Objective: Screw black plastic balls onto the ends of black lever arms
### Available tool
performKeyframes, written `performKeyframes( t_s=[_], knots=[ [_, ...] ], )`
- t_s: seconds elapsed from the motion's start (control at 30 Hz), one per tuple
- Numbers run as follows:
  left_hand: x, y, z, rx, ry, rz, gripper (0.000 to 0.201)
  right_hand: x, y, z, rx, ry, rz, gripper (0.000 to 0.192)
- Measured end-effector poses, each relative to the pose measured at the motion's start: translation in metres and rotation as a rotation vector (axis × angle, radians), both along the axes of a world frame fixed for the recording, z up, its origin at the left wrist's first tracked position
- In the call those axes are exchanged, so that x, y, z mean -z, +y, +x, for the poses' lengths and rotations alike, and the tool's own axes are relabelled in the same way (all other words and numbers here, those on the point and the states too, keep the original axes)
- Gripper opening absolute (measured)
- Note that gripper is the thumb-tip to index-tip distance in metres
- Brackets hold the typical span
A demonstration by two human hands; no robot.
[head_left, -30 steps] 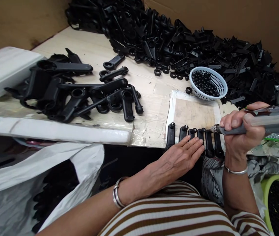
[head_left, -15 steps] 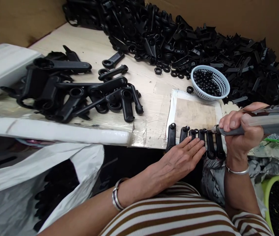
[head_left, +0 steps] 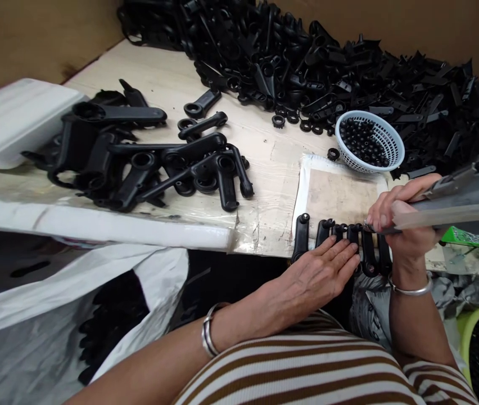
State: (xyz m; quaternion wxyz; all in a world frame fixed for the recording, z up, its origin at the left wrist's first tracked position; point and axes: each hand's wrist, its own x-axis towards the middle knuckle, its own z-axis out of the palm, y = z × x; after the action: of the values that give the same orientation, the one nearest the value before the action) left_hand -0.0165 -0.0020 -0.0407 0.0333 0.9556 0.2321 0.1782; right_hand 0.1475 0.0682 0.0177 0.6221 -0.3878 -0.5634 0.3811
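— Black plastic handles (head_left: 340, 244) lie in a row at the table (head_left: 260, 169) edge; left hand (head_left: 321, 273) lies flat and open across them.
— Right hand (head_left: 406, 225)?
— Clamped round the driver (head_left: 450, 205), tip on one handle's head. Best keep it upright and the row pinned. Beyond: ribbed white basket (head_left: 370, 147) of round beads, then a jagged black heap (head_left: 349, 67).

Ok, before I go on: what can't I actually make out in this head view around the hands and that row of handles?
- Tool tip: too small to tell whether it touches a handle.
- Lower ends of the row of handles: covered by the left hand.
- Tool body in the right hand: blurred, cut off by the right edge.
- Green tub: cut off at the corner.
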Motion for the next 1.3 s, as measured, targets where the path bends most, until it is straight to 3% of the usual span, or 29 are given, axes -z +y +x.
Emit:
performKeyframes(
  t_s=[0.13, 0.27, 0.47, 0.63, 0.83, 0.93, 1.03, 1.3],
  knots=[
    [0.008, 0.001, 0.004, -0.018, -0.030, -0.017, 0.044, -0.003, 0.000, -0.001, -0.048, 0.030, 0.048, 0.017],
    [0.014, 0.002, 0.008, -0.021, -0.046, -0.009, 0.045, -0.020, -0.004, 0.004, -0.051, 0.082, 0.057, 0.016],
    [0.008, 0.002, 0.007, -0.038, -0.049, 0.017, 0.041, -0.043, -0.016, -0.004, -0.033, 0.082, 0.248, 0.016],
    [0.006, 0.001, 0.007, -0.048, -0.061, 0.040, 0.038, -0.030, -0.018, -0.021, -0.060, 0.127, 0.217, 0.018],
    [0.006, 0.001, 0.008, -0.045, -0.077, 0.033, 0.038, -0.023, -0.015, -0.022, -0.077, 0.054, 0.209, 0.011],
    [0.007, 0.001, 0.008, -0.046, -0.082, 0.030, 0.037, -0.021, -0.013, -0.022, -0.091, 0.000, 0.241, 0.018],
    [0.009, 0.001, 0.009, -0.056, -0.087, 0.032, 0.037, -0.018, -0.012, -0.025, -0.061, 0.049, 0.202, 0.010],
    [0.009, 0.001, 0.009, -0.052, -0.109, 0.018, 0.036, -0.017, -0.014, -0.029, 0.000, 0.085, 0.132, 0.025]
  ],
)
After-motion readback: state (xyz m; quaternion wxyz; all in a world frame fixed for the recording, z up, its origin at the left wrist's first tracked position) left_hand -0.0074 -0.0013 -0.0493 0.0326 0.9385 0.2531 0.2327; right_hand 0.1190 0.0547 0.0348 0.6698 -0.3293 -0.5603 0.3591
